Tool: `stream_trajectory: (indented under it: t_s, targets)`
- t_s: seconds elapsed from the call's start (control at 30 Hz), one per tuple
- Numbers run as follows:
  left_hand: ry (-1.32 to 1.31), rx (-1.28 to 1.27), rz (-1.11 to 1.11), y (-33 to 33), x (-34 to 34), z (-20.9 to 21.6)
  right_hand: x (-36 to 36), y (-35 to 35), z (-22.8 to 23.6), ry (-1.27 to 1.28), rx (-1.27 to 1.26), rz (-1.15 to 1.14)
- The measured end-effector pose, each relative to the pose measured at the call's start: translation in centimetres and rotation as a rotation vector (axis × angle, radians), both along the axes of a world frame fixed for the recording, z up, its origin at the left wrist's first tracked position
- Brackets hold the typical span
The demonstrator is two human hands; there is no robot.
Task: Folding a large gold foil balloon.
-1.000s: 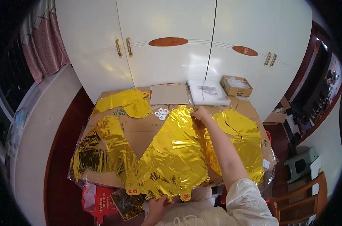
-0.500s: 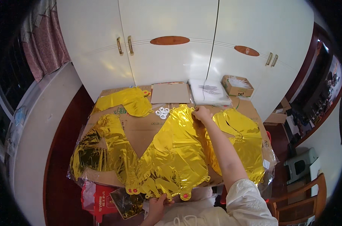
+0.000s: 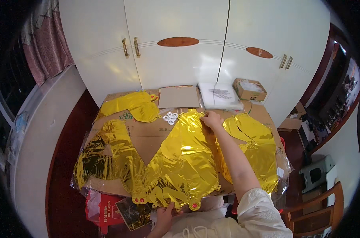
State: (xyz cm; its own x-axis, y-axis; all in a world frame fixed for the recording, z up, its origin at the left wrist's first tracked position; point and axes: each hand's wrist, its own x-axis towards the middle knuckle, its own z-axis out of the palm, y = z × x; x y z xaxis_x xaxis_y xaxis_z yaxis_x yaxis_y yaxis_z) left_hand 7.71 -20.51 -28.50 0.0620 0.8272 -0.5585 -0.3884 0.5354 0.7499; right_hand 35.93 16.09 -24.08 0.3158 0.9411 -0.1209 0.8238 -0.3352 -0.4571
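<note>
A flat gold foil balloon (image 3: 200,166), uninflated, lies in the middle of the cardboard-covered table. At its far right corner, by a small tab, my right hand (image 3: 213,120) pinches the edge with bent fingers. My left hand (image 3: 164,218) is closed on the near edge, thumb on top, beside small folded foil pieces (image 3: 174,195). Another gold foil balloon (image 3: 126,158) is spread to the left. More gold foil (image 3: 257,146) lies to the right, partly behind my right forearm. A further gold piece (image 3: 134,107) rests at the far left. Several white rings (image 3: 171,118) sit beside the middle balloon's top.
Along the back are a grey board (image 3: 179,97), a stack of clear plastic bags (image 3: 219,96) and a small open cardboard box (image 3: 249,90), against white cabinet doors (image 3: 180,67). A red bag (image 3: 102,210) is below the near left edge. A wooden chair (image 3: 338,202) stands at right.
Almost nothing has moved. Both hands keep their places on the middle balloon, and the right hand's fingers have shifted only slightly.
</note>
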Motion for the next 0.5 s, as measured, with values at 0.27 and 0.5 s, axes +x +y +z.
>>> stream_trajectory:
  t_s: [0.27,0.5]
  targets:
    - [0.030,-0.064,0.019,0.1,0.9,0.7,-0.2,0.1,-0.1,-0.030,0.034,-0.009]
    - [0.017,-0.083,-0.006,-0.2,0.6,-0.1,-2.6,-6.1,-0.3,-0.124,0.576,0.416]
